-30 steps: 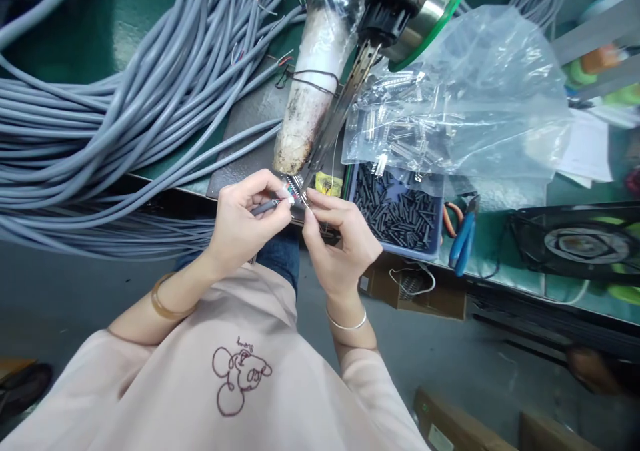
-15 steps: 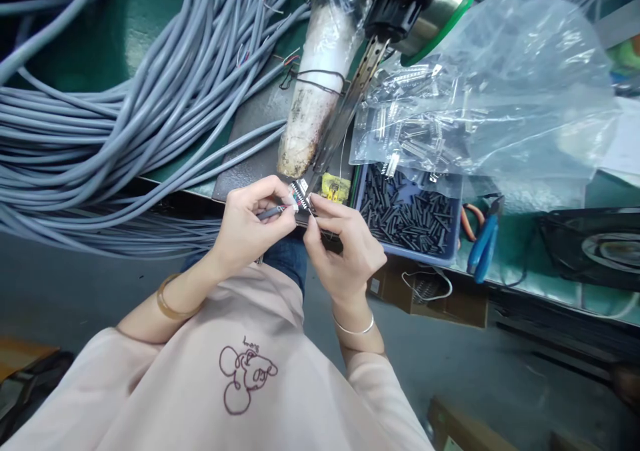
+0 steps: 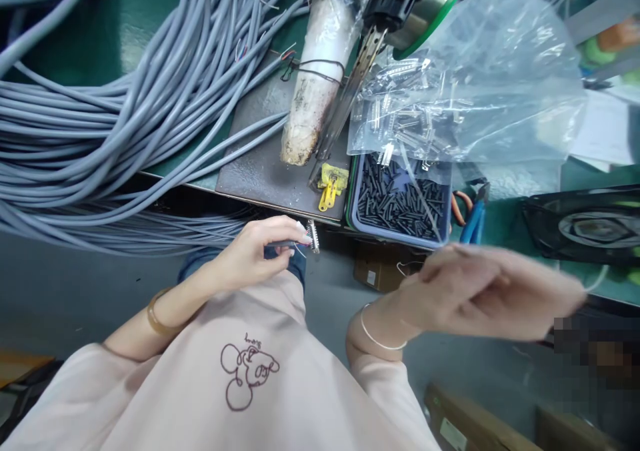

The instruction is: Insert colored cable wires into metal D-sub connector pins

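Note:
My left hand (image 3: 265, 247) is closed around the end of a grey cable, in front of the bench edge. At its fingertips a small metal connector (image 3: 313, 236) with rows of pins sticks out, a thin wire beside it. On the right, my right hand (image 3: 500, 291) is smeared by motion, near the bench's front edge below the pliers (image 3: 475, 221); its fingers cannot be made out clearly. A thin clear strand crosses the blue tray (image 3: 356, 217) of short black tubes above that hand.
Many grey cables (image 3: 115, 131) cover the left. A wrapped white tube (image 3: 315, 91) and a perforated metal nozzle (image 3: 370, 51) hang over a dark plate (image 3: 260, 177) with a yellow clip (image 3: 329, 187). A plastic bag (image 3: 510, 71) of connectors overlaps the tray.
My right hand has left the connector and moved far to the right. My left hand has shifted slightly down, still with the cable and connector. The yellow clip now shows fully.

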{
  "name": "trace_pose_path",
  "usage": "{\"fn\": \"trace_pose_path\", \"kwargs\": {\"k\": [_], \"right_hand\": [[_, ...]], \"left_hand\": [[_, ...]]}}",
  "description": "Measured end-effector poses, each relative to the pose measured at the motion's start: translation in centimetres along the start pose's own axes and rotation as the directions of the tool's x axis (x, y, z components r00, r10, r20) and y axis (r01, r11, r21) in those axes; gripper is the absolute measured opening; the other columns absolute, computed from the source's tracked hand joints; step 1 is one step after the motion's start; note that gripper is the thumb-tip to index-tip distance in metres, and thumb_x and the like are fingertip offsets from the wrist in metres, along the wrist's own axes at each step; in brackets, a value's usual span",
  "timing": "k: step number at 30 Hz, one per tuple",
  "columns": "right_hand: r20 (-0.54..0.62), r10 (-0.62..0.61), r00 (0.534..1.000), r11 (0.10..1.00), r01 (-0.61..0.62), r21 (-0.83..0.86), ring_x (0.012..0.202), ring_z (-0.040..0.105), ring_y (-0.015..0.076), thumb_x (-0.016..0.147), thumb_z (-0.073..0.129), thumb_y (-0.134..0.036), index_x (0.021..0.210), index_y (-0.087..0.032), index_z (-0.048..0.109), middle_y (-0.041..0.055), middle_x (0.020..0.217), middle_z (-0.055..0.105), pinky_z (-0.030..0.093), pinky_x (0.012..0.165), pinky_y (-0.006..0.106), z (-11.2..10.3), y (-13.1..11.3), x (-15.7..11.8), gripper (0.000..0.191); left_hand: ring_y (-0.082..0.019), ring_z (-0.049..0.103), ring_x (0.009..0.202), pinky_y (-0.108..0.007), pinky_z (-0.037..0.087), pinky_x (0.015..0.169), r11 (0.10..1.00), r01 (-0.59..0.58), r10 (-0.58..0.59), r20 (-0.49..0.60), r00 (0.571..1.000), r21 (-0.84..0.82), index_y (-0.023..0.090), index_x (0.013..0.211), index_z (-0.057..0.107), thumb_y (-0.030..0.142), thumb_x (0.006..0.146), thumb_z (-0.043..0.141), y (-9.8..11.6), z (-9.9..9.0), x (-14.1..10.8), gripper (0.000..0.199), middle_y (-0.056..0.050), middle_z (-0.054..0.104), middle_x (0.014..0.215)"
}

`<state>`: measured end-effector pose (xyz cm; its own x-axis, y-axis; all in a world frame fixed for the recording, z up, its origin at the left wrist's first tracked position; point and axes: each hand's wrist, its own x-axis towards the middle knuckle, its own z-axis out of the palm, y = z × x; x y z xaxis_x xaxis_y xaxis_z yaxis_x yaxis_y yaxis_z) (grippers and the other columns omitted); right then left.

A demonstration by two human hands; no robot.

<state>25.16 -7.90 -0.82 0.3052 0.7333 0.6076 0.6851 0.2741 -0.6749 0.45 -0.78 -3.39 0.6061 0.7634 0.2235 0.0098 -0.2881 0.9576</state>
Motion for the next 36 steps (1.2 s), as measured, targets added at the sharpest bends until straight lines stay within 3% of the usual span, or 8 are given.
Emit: {"fn": "trace_pose_path", "kwargs": {"k": [2,4,8,14,18,23,29,36], "right_hand": [[-0.071,-0.096,0.993,0.973,0.078,-0.219,0.042,0.049,0.0129,0.091,0.072,-0.029,0.09,-0.029,0.074,-0.005,0.057,0.06,0.039,0.043,0.03,-0.1,1.4,1.7,0.003],[0.104,-0.218,0.97,0.884,0.242,-0.4,0.042,0.048,0.0122,0.084,0.08,-0.029,0.072,-0.025,0.072,-0.0034,0.055,0.062,0.035,0.043,0.031,0.3,3.2,4.0,0.015],[0.366,-0.08,0.927,0.911,0.217,-0.351,0.043,0.05,0.0073,0.08,0.085,-0.033,0.071,-0.023,0.076,-0.002,0.064,0.072,0.034,0.041,0.026,0.5,6.8,8.1,0.017],[0.66,0.038,0.75,0.958,0.161,-0.238,0.031,0.038,0.0033,0.072,0.09,-0.032,0.06,-0.024,0.069,-0.0087,0.048,0.062,0.029,0.032,0.021,-0.4,7.7,10.6,0.025],[0.332,-0.02,0.943,0.964,0.106,-0.243,0.029,0.038,0.0043,0.073,0.089,-0.031,0.061,-0.024,0.065,-0.0085,0.042,0.054,0.023,0.029,0.022,-0.3,6.1,9.1,0.028],[-0.045,-0.094,0.995,0.988,0.087,-0.131,0.051,0.061,0.0103,0.085,0.079,-0.035,0.079,-0.024,0.07,-0.0012,0.065,0.067,0.039,0.039,0.021,0.7,1.8,5.1,0.016],[0.199,0.121,0.972,0.983,-0.146,0.115,0.051,0.052,0.0068,0.088,0.071,-0.022,0.077,-0.021,0.071,-0.0033,0.071,0.067,0.037,0.043,0.019,4.7,-3.8,1.1,0.01],[0.244,0.182,0.953,0.959,-0.227,0.17,0.051,0.045,0.0052,0.088,0.07,-0.02,0.077,-0.02,0.068,-0.0045,0.071,0.064,0.03,0.044,0.02,6.1,-4.0,1.0,0.011]], "left_hand": [[-0.016,0.076,0.089,-0.026,0.061,0.077,0.992,-0.098,0.1,-0.017,0.995,0.085,0.019,0.103,0.079,0.001,0.085,0.058,-0.4,0.2,-0.6,0.033,-0.011,0.079,0.102],[-0.014,0.074,0.08,-0.024,0.06,0.074,0.97,-0.199,0.21,-0.069,0.975,0.138,0.018,0.101,0.079,0.004,0.089,0.06,-0.3,0.5,-0.8,0.026,-0.009,0.079,0.091],[-0.012,0.072,0.067,-0.02,0.057,0.062,0.933,-0.35,0.36,-0.159,0.919,0.089,0.02,0.098,0.079,0.004,0.089,0.063,1.5,0.8,-0.4,0.024,-0.005,0.08,0.079],[-0.007,0.062,0.051,-0.017,0.049,0.047,0.911,0.018,-0.141,-0.268,0.953,-0.412,0.016,0.088,0.074,0.018,0.085,0.072,3.1,1.4,0.8,0.004,-0.005,0.077,0.078],[-0.002,0.041,0.036,-0.015,0.032,0.033,0.764,0.167,-0.381,-0.226,0.897,-0.624,0.016,0.083,0.068,0.028,0.077,0.082,1.5,1.9,1.5,0.019,0.002,0.067,0.063],[-0.001,0.044,0.037,-0.015,0.033,0.034,0.76,0.172,-0.427,-0.283,0.859,-0.626,0.014,0.079,0.07,0.024,0.068,0.087,0.8,2.0,1.6,0.022,0.002,0.066,0.065],[-0.003,0.049,0.043,-0.014,0.04,0.04,0.816,0.208,-0.422,-0.31,0.852,-0.539,0.014,0.079,0.077,0.02,0.068,0.085,1.3,1.9,1.3,0.015,-0.001,0.069,0.062],[-0.005,0.052,0.045,-0.015,0.042,0.042,0.842,0.203,-0.392,-0.309,0.867,-0.499,0.014,0.078,0.077,0.023,0.069,0.084,1.2,2.0,1.2,0.014,-0.002,0.07,0.063]]}}
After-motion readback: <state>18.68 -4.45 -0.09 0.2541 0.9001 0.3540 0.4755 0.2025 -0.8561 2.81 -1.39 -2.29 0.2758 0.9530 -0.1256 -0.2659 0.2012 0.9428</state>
